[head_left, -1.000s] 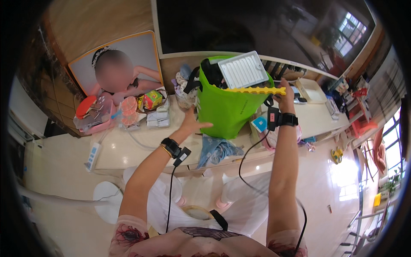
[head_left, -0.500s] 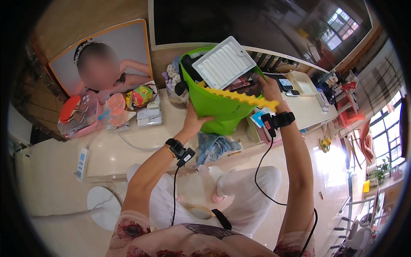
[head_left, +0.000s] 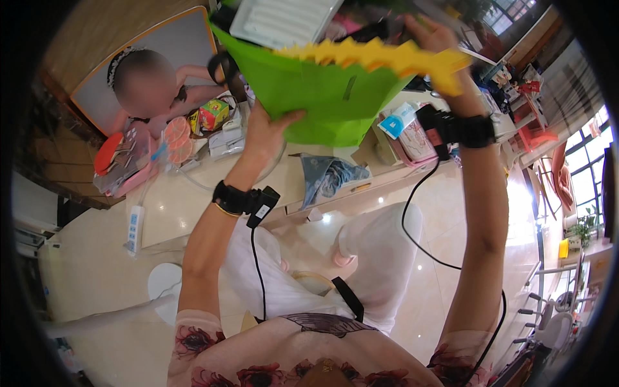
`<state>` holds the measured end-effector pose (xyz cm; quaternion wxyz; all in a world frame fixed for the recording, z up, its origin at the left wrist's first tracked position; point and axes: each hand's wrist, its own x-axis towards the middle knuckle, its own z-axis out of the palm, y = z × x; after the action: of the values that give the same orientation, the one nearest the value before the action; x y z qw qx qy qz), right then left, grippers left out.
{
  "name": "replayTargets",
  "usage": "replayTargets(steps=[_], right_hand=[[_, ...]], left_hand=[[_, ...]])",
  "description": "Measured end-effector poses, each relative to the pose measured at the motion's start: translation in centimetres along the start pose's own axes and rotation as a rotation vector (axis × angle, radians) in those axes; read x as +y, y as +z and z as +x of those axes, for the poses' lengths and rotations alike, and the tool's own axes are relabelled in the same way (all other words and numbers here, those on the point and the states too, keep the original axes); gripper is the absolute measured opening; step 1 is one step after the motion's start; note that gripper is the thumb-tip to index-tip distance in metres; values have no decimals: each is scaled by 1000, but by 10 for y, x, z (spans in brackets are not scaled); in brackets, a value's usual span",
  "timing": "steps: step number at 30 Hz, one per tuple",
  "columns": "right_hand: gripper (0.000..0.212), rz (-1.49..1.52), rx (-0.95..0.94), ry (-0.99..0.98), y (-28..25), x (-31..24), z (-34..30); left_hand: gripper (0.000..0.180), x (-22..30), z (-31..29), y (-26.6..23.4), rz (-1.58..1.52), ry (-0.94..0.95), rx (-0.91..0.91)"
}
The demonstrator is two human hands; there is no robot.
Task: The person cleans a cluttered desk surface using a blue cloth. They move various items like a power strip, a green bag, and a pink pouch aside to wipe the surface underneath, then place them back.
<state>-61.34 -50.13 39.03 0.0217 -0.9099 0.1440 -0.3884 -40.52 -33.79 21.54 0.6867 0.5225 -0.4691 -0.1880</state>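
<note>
A bright green bag (head_left: 322, 103) hangs before me, lifted above the table. My left hand (head_left: 266, 129) is closed on its lower left side, the thumb lying across the front. At the upper right rim my right hand (head_left: 433, 39) is closed on the bag, its fingers partly hidden. Out of the bag's top stick a white ridged plastic tray (head_left: 280, 20) and a long yellow toothed strip (head_left: 380, 59). Dark and pink items inside are too blurred to name. A black loop (head_left: 222, 68) hangs at the bag's left edge.
Below the bag, a crumpled blue cloth (head_left: 327, 179) lies at the table's front edge (head_left: 290, 209). Leftward are a pink box (head_left: 132, 164), small packages (head_left: 216, 115) and a power strip (head_left: 134, 229). A pink tray (head_left: 416, 138) sits right. Black cables (head_left: 409, 226) trail from my wrists.
The green bag has risen from the table with the tray and yellow strip in it, and looks larger. Both hands have moved up and apart, still holding it.
</note>
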Motion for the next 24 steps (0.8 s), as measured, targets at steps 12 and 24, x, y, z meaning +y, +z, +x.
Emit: replayTargets(steps=[12,24], right_hand=[[41,135,99,473,-262,-11,-120],[32,-126,20,1067,-245,23,-371]], left_hand=[[82,192,-29,104,44,24,-394],[60,4,-181,344,-349,-1056,-953]])
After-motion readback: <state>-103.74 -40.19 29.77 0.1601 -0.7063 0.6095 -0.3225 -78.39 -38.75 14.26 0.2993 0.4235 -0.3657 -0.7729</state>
